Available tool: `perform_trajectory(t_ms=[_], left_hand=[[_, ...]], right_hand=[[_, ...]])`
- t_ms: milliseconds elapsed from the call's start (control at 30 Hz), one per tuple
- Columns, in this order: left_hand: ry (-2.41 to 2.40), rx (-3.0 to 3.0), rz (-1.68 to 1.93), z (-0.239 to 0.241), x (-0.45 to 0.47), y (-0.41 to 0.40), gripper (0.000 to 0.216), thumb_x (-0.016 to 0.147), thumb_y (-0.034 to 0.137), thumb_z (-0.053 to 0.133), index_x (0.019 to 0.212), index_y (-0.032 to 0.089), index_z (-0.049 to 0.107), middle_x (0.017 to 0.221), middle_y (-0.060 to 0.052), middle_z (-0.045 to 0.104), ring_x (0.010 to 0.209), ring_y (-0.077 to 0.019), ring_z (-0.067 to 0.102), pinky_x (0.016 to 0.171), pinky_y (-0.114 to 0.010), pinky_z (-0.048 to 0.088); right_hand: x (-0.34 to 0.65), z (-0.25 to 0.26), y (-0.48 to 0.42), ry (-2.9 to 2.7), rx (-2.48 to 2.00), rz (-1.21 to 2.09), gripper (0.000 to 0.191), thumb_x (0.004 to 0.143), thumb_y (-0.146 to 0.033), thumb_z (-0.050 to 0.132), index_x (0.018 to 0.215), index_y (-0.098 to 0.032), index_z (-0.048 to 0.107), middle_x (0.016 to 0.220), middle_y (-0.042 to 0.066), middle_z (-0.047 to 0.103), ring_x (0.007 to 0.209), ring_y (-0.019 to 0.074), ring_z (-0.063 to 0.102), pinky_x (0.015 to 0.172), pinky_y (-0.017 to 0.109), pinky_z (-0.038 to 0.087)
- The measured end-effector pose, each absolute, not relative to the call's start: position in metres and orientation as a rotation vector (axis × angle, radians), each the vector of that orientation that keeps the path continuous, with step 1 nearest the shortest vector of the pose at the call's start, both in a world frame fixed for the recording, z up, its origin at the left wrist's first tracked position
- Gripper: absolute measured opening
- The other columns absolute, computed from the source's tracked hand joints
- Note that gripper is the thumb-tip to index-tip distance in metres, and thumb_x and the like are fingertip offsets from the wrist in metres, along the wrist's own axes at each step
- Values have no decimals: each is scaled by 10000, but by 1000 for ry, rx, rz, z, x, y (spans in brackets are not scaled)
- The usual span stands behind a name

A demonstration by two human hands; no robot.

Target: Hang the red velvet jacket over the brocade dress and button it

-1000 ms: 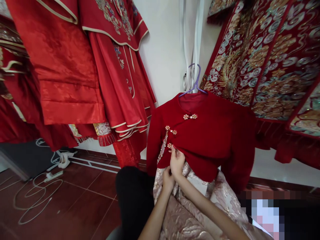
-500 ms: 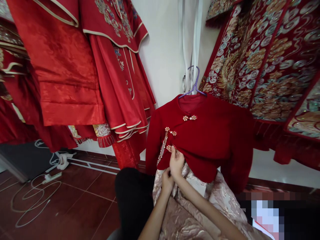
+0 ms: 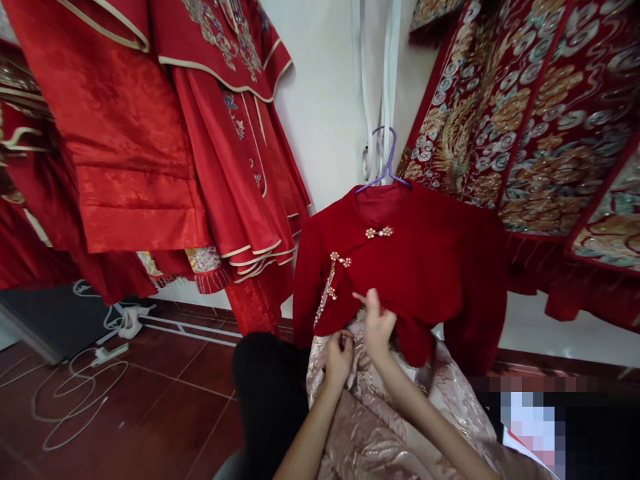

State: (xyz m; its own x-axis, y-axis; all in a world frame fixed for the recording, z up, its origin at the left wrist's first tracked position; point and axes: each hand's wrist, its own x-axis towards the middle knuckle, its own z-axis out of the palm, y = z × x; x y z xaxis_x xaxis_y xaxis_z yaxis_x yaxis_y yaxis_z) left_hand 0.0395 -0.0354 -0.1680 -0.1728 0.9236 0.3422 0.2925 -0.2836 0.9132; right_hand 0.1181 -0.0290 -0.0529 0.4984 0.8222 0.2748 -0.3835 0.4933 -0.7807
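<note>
A white wall (image 3: 320, 127) and a dark red tiled floor (image 3: 165, 407) surround a short, deep-red jacket (image 3: 425, 260), which hangs from a purple hanger (image 3: 392, 157) above pale, shiny brocade fabric (image 3: 457, 397). Left of the jacket are bright red garments (image 3: 135, 160) with cream piping; right of it, heavily embroidered red ones (image 3: 545, 133). White cables (image 3: 75, 400) lie on the floor to its lower left. Flower-shaped clasps (image 3: 380, 232) with pearl-like beads fasten the jacket's neck and side. A person's left hand (image 3: 339, 355) is curled at its lower left hem, fingertips drawn together; I cannot tell what they grip. The right hand (image 3: 379, 328), by the middle of the hem, is partly open, thumb and forefinger spread apart, other fingers bent.
</note>
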Motion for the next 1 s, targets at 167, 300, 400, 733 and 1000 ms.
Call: perform_trajectory(t_ms=[167, 300, 400, 733, 1000], left_hand=[[1236, 2157, 1490, -93, 47, -38, 172, 833, 120, 466, 885, 191, 614, 835, -35, 619, 757, -148, 573, 734, -272, 458], [1339, 2352, 1814, -7, 34, -12, 189, 879, 195, 479, 1028, 202, 596, 1006, -74, 576, 932, -187, 533, 844, -331, 451], [1343, 2770, 1404, 37, 15, 7, 182, 866, 269, 544, 1014, 223, 639, 1080, -77, 542, 1022, -219, 479, 916, -383, 418], [1025, 3200, 623, 95, -3, 22, 181, 865, 346, 578, 904, 226, 707, 1086, -68, 563, 1011, -213, 466, 926, -391, 352], [923, 3492, 458, 100, 12, 34, 143, 891, 217, 495, 800, 184, 599, 778, -16, 621, 889, -179, 512, 1079, -442, 198]], right_hand=[[173, 11, -41, -384, -377, 933, 294, 805, -464, 568, 869, -180, 602, 866, 18, 656, 815, 150, 619, 649, 292, 565], [190, 20, -50, -296, -403, 1135, 163, 749, -272, 646, 859, -166, 589, 857, -2, 637, 707, 105, 581, 510, 191, 499], [195, 18, -52, -185, -395, 1359, 81, 754, -144, 591, 821, -156, 547, 779, -12, 611, 580, 73, 517, 436, 164, 438], [210, 10, -48, 85, -392, 1689, 145, 807, -56, 484, 750, -173, 419, 637, -36, 478, 508, 57, 430, 395, 141, 416], [206, 7, -51, 143, -397, 1828, 120, 851, -88, 451, 770, -174, 427, 622, -31, 470, 501, 62, 445, 372, 126, 413]])
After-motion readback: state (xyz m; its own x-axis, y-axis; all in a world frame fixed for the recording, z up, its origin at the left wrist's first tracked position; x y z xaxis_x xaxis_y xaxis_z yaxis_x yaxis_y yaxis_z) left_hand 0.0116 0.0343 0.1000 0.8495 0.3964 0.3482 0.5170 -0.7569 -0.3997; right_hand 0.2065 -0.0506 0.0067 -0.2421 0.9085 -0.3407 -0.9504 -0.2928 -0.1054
